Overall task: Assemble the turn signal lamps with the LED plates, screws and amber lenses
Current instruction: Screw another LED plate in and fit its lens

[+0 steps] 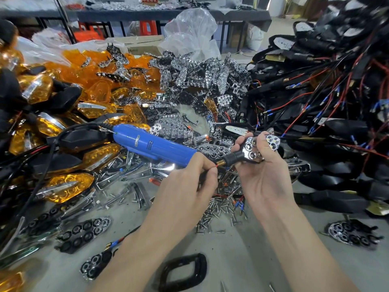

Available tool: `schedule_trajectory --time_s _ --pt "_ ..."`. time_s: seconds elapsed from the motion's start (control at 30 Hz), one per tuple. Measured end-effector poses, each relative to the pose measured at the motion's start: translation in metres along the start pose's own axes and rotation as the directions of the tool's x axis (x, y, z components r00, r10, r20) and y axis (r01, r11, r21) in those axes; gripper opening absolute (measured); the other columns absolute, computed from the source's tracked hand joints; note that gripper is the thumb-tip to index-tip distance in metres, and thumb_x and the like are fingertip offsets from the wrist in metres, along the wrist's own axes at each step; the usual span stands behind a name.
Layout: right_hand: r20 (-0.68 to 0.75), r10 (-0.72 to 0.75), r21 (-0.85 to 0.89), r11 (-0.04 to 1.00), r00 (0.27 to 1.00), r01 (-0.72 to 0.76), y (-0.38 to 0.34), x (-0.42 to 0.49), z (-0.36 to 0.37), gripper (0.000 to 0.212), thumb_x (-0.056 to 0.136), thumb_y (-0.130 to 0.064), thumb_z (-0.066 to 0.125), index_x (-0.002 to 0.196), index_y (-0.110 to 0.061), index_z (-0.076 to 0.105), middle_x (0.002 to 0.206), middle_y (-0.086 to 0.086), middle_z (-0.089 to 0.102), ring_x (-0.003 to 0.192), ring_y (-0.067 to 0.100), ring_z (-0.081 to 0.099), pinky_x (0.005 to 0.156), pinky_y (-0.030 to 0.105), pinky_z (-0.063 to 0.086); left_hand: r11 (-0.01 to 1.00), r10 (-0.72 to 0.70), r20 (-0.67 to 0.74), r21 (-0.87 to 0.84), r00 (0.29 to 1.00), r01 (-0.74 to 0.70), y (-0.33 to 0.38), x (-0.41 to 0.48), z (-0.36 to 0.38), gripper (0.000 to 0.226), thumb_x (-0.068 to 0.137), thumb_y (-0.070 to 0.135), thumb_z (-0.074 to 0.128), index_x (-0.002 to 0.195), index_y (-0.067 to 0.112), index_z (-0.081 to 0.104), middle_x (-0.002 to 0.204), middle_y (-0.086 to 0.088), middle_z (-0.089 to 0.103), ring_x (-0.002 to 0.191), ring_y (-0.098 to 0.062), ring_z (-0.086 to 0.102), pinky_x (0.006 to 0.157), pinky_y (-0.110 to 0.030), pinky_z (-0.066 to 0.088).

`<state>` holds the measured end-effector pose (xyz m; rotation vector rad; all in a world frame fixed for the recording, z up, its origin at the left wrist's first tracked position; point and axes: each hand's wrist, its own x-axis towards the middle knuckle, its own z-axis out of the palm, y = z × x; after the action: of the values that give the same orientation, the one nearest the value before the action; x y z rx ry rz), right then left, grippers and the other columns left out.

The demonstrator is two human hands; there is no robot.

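Note:
My right hand (261,165) grips a black turn signal lamp (255,149) with a chrome LED plate seated in it, held above the table. My left hand (195,175) pinches the lamp's stalk and red wire near its brass thread (220,164). A blue electric screwdriver (153,144) lies on the pile just behind my left hand, not gripped. Loose screws (219,207) are heaped under my hands. Amber lenses (101,76) are piled at the back left, chrome LED plates (200,74) at the back centre.
Finished amber lamps (63,186) lie stacked at the left. Black lamp housings with red and black wires (326,91) fill the right side. Dark plates (84,232) and a black rubber gasket (183,270) lie on the near table. Plastic bags (193,28) stand behind.

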<state>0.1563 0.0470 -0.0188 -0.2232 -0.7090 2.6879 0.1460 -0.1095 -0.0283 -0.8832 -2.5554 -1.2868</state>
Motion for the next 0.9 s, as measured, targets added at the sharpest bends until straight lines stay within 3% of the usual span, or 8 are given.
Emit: schedule_trajectory --time_s 0.13,0.33,0.43,0.5,0.63,0.7,0.8,0.9 --pt "0.021 -0.003 -0.031 1.000 1.000 0.004 0.002 0.002 -0.001 0.040 0.088 -0.024 0.064 0.123 -0.012 0.046 0.099 0.006 0.062 0.080 0.019 0.070 0.074 0.032 0.061 0.999 0.037 -0.025 0.035 0.999 -0.036 0.001 0.000 0.000 0.010 0.098 0.044 0.042 0.093 0.035 0.043 0.061 0.008 0.057 0.052 -0.011 0.046 0.050 -0.026 0.027" --pt "0.079 0.016 -0.231 0.973 0.997 0.003 0.003 0.002 -0.001 0.023 0.086 -0.018 0.067 0.108 -0.012 0.061 0.100 0.006 0.073 0.098 0.026 0.076 0.077 0.035 0.063 0.994 0.042 -0.090 0.105 0.995 -0.032 -0.008 0.005 -0.013 0.012 0.099 0.043 0.041 0.096 0.034 0.047 0.063 0.009 0.058 0.054 -0.016 0.045 0.052 -0.037 0.034" --pt "0.061 -0.022 -0.287 0.957 0.998 0.039 0.005 0.001 -0.001 0.034 0.087 -0.016 0.067 0.117 -0.004 0.058 0.098 0.007 0.076 0.099 0.029 0.076 0.077 0.033 0.063 0.983 0.017 -0.072 0.184 0.997 -0.004 -0.010 0.006 -0.016 0.014 0.098 0.044 0.039 0.098 0.034 0.048 0.065 0.008 0.061 0.058 -0.019 0.048 0.052 -0.036 0.034" --pt "0.031 -0.058 -0.331 0.941 0.998 0.065 0.006 0.002 -0.003 0.027 0.095 -0.013 0.063 0.119 -0.003 0.057 0.098 0.007 0.075 0.099 0.029 0.076 0.075 0.031 0.063 0.975 -0.016 -0.048 0.219 0.999 0.026 -0.010 0.005 -0.017 0.017 0.098 0.048 0.038 0.101 0.036 0.049 0.070 0.010 0.063 0.058 -0.014 0.048 0.054 -0.036 0.036" --pt "0.012 -0.108 -0.374 0.921 0.994 0.105 0.004 0.003 -0.004 0.017 0.103 -0.011 0.056 0.119 -0.003 0.057 0.100 0.006 0.073 0.098 0.028 0.076 0.075 0.030 0.062 0.989 -0.063 -0.009 0.131 0.998 0.064 -0.013 0.007 -0.019 0.020 0.097 0.048 0.041 0.113 0.041 0.052 0.091 0.018 0.066 0.083 -0.007 0.060 0.074 -0.038 0.051" --pt "0.025 -0.118 -0.372 0.920 0.993 0.119 0.003 0.004 -0.004 0.016 0.103 -0.010 0.055 0.118 -0.004 0.056 0.099 0.005 0.072 0.097 0.027 0.075 0.082 0.035 0.063 0.995 -0.042 -0.027 0.088 0.999 0.044 -0.013 0.008 -0.021 0.026 0.098 0.044 0.044 0.120 0.035 0.055 0.102 0.020 0.063 0.098 -0.004 0.059 0.086 -0.035 0.050" --pt "0.019 -0.106 -0.353 0.929 0.994 0.106 0.003 0.007 -0.007 0.019 0.105 -0.012 0.054 0.121 -0.004 0.056 0.100 0.007 0.070 0.095 0.026 0.073 0.087 0.040 0.062 0.994 -0.014 -0.056 0.105 0.998 0.019 -0.013 0.009 -0.025 0.027 0.099 0.043 0.045 0.122 0.033 0.056 0.107 0.022 0.058 0.106 -0.004 0.054 0.090 -0.028 0.044" --pt "-0.068 -0.094 -0.273 0.959 0.993 0.072 0.003 0.010 -0.008 0.028 0.108 -0.030 0.048 0.111 -0.004 0.058 0.092 0.011 0.071 0.085 0.026 0.074 0.076 0.039 0.063 0.993 -0.001 -0.050 0.115 0.999 0.007 -0.013 0.009 -0.028 0.026 0.100 0.044 0.043 0.119 0.033 0.057 0.105 0.027 0.056 0.107 -0.002 0.051 0.089 -0.017 0.040"
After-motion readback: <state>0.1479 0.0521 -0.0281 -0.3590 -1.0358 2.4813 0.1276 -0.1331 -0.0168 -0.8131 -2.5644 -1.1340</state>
